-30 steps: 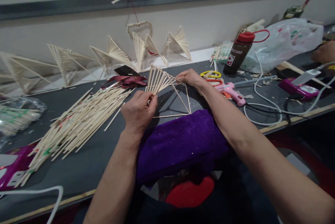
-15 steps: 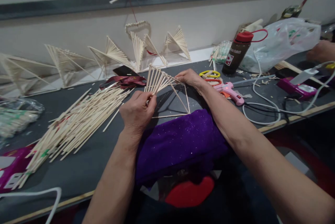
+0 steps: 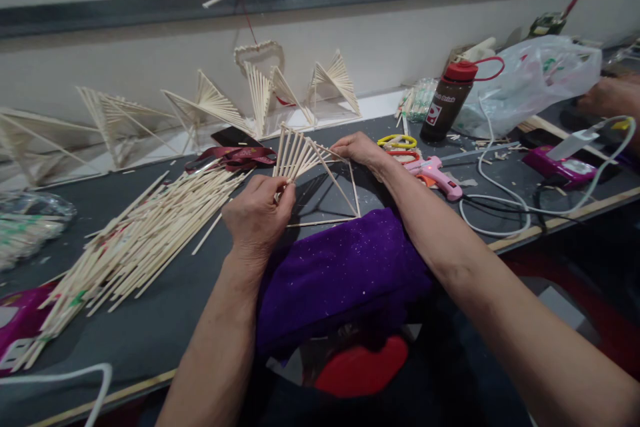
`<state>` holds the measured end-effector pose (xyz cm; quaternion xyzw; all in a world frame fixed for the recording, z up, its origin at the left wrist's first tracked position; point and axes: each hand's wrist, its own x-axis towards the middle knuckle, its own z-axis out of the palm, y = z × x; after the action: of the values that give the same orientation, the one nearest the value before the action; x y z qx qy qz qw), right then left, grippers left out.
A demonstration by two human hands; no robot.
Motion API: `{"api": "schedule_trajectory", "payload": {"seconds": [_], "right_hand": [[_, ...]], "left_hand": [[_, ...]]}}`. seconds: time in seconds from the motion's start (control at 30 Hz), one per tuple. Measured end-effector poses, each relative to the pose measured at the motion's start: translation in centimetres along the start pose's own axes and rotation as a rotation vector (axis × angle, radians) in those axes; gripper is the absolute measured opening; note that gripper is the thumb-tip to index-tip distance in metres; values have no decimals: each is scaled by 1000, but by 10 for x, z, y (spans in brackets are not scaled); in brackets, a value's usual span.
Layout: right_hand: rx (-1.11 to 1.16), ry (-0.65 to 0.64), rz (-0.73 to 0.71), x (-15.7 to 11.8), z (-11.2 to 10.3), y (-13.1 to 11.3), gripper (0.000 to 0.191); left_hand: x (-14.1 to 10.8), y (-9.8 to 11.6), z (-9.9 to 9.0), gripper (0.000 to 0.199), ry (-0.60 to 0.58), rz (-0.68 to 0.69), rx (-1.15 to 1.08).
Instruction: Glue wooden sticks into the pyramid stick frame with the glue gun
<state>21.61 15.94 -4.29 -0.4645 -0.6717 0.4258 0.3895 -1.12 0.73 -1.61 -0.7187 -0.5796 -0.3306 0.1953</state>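
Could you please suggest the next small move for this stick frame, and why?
I would probably press gently with the right hand, since it is at the stick frame's right side while the left hand pinches the left side, apparently bracing it.

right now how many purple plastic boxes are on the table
2: the left purple box at the picture's left edge, cut off and partly under the loose sticks; the right purple box beyond the pink glue gun. Others may be hidden.
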Motion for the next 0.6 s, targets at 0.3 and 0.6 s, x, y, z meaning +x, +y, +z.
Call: {"api": "schedule_trajectory", "payload": {"seconds": [0.3,0.6], "right_hand": [[52,-17,-39,-1,1,6,26],[53,-23,-41,-1,1,8,24]], "left_hand": [[1,4,-5,20,-30,-61,-92],[6,-10,-6,29,-3,-236,-345]]}}
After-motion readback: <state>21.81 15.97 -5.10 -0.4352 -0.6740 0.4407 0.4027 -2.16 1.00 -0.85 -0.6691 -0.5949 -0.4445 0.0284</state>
